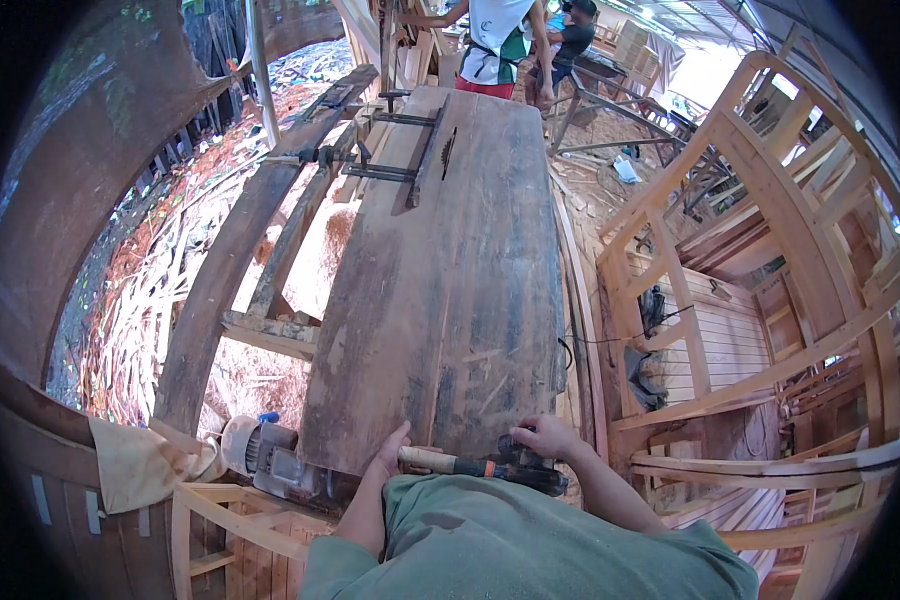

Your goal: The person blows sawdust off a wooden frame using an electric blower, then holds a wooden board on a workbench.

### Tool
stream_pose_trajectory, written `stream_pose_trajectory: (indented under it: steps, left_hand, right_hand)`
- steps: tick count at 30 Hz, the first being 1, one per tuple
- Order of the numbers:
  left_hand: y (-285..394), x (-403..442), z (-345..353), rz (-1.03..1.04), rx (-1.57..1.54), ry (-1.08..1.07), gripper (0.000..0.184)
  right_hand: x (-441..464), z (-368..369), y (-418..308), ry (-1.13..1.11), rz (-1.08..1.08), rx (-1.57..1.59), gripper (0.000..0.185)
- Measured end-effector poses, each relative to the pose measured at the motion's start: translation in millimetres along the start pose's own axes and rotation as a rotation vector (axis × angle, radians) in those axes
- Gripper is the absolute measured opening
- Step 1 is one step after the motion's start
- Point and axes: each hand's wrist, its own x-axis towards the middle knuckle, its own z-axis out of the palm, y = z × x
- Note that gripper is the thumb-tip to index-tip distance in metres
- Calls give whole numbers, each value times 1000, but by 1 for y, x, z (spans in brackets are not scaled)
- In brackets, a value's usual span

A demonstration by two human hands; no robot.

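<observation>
The left hand [393,452] is at the near edge of the wooden bench [470,260], beside the pale, wrapped end of a dark tool with an orange band [485,469]. Whether its fingers are apart or together cannot be told. The tool lies crosswise between that edge and the green shirt [540,540]. The right hand [547,438] is at the black part on the tool's right side, its fingers bent toward it; whether they close around it cannot be told.

Farther along the bench, a toothed saw blade [448,152] stands up through the top, and just left of it a straight wooden strip [429,155] lies with clamps [382,172] reaching in from the left. A motor [288,465] sits below the bench's near left corner, with a pale cloth [145,468] farther left. Curved wooden frames [805,225] stand on the right. Beyond the bench's far end is a person in a white and green top [497,40].
</observation>
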Motion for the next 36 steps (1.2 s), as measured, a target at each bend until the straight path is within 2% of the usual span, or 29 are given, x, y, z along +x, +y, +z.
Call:
stream_pose_trajectory:
  steps: [10, 12, 19, 22, 24, 33, 36]
  left_hand:
    - [-1, 0, -1, 16, 10, 20, 108]
    - [0, 2, -4, 23, 40, -72, 107]
    - [1, 2, -4, 12, 50, -79, 107]
    - [1, 0, 0, -4, 5, 7, 108]
    - [1, 5, -9, -19, 0, -91, 108]
    - [0, 9, -13, -11, 16, -103, 109]
    - [3, -2, -1, -21, 16, -47, 109]
  right_hand:
    - [0, 1, 0, 13, 13, 15, 50]
    - [-3, 0, -3, 32, 9, 19, 50]
    - [0, 1, -1, 15, 27, -18, 51]
    - [-1, 0, -3, 8, 53, -20, 50]
    - [-1, 0, -4, 6, 55, -21, 50]
    - [0, -1, -4, -2, 58, -17, 52]
    - [0, 1, -3, 4, 61, -16, 52]
